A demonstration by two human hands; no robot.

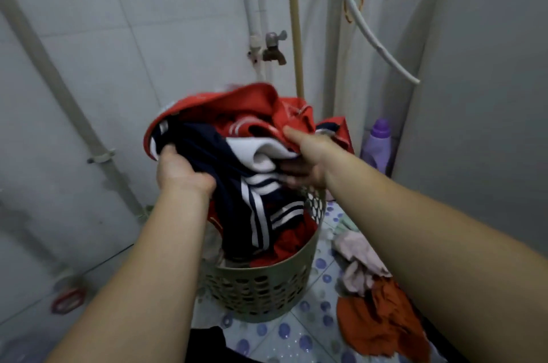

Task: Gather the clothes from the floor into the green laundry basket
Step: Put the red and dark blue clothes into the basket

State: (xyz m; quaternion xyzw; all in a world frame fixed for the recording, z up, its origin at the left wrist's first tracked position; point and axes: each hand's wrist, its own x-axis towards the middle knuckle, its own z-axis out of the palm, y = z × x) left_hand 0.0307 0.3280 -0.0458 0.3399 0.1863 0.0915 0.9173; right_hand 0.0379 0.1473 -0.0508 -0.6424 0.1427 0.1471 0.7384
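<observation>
- Left hand: fingers curled into the navy cloth at the bundle's left edge, above the basket. Keep this grip firm; lower the edge inside the rim before letting go.
- Bundle: navy striped cloth, white cloth and red cloth, heaped over the basket mouth, its lower end already inside. Push down in the middle so that nothing hangs over the rim.
- Right hand: thumb on top, fingers curled under the bundle's right side, gripping red and white cloth. Release only once the load sits below the rim.
- Floor, right of basket: pink cloth and orange cloth not yet gathered. Leave room in the basket for these.
- Far right, by the wall: purple bottle. Keep clear of it.
</observation>
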